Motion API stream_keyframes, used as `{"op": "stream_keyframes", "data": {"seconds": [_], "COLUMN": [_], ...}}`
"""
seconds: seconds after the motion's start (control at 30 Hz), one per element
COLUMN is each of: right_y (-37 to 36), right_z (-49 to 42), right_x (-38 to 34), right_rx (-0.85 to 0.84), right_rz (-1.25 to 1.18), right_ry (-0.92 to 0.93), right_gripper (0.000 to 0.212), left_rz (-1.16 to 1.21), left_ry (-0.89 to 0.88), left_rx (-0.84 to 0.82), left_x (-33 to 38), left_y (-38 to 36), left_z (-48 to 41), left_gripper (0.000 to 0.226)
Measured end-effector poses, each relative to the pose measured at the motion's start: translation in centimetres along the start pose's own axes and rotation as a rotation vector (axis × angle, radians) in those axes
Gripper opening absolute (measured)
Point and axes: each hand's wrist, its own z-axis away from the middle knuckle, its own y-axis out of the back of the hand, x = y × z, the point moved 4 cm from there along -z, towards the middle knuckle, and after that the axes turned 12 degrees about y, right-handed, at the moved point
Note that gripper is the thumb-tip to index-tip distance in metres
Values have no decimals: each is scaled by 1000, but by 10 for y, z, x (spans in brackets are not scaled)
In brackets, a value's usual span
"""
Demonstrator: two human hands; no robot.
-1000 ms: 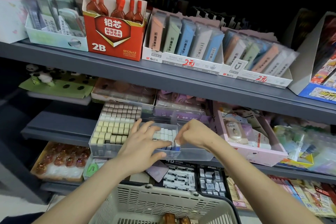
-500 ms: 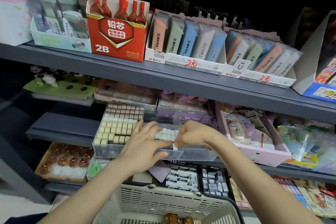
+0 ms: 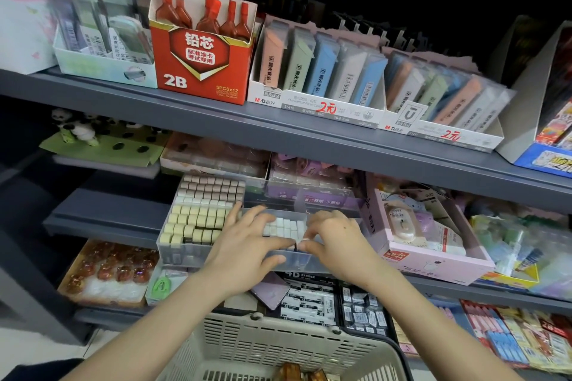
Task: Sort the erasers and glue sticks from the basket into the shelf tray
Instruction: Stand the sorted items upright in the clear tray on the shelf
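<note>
Nearest, the basket (image 3: 278, 346) sits low under the shelf, with a couple of brown items just visible inside. What they are can't be told.

Above its rim, the left hand (image 3: 244, 244) is spread, with the fingers fanned over the clear tray (image 3: 182, 254) and the thumb along the front wall. The right hand (image 3: 337, 241) is curled, and a small white eraser (image 3: 305, 239) looks to be pinched at its fingertips, right at the end of the white row (image 3: 283, 227) near the tray's front edge.

Biggest risk imo: the row is packed tight, so if the piece gets forced in crooked, its neighbours could be popped up or knocked over.

The tray also sits at the shelf's front edge, so it could be tipped toward the basket if it's leaned on too hard.

Further back, the cream erasers (image 3: 195, 219) could be scattered by a jolt.
</note>
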Motion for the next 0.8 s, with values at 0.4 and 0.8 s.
{"op": "stream_keyframes", "data": {"seconds": [0.4,0.8], "right_y": [13,-7], "right_z": [-2,-28], "right_x": [7,-29], "right_rx": [159,188], "right_rz": [-169,-161], "right_ry": [-106,-94], "right_gripper": [26,34], "left_rz": [28,61], "left_ry": [53,96], "left_rx": [173,269], "left_x": [-7,-57], "left_y": [5,27], "left_z": [1,30], "left_gripper": [54,75]}}
